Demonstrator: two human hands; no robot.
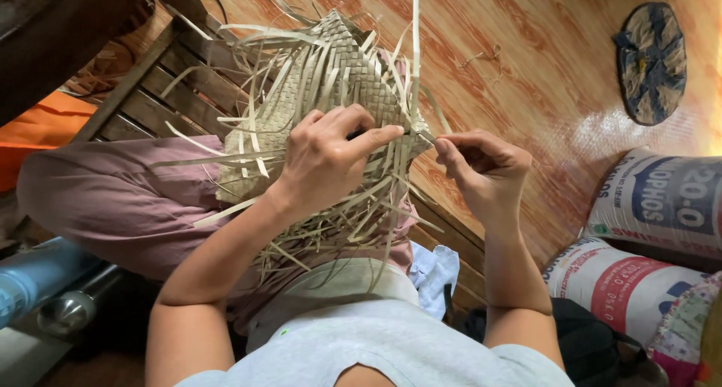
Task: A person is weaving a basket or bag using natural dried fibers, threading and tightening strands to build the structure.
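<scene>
Two bare hands are working one half-woven mat of pale leaf strips, which is lying across the person's lap under and beyond the fingers. The left hand is pressing flat on the plaited panel, its fingers curled closed and its thumb and forefinger pinching what looks like a single strip at the panel's edge, apparently to keep the finished weave from slackening. The right hand, just beside the left fingertips, is pinching the loose end of a strip between thumb and forefinger, the other fingers folded in; this seems to be holding the strip taut. The panel's long axis is running away from the fingers toward the wooden slatted bench, while unwoven strip ends are fanning out below the wrists. Printed sacks are resting well apart, beyond the right knuckles.
</scene>
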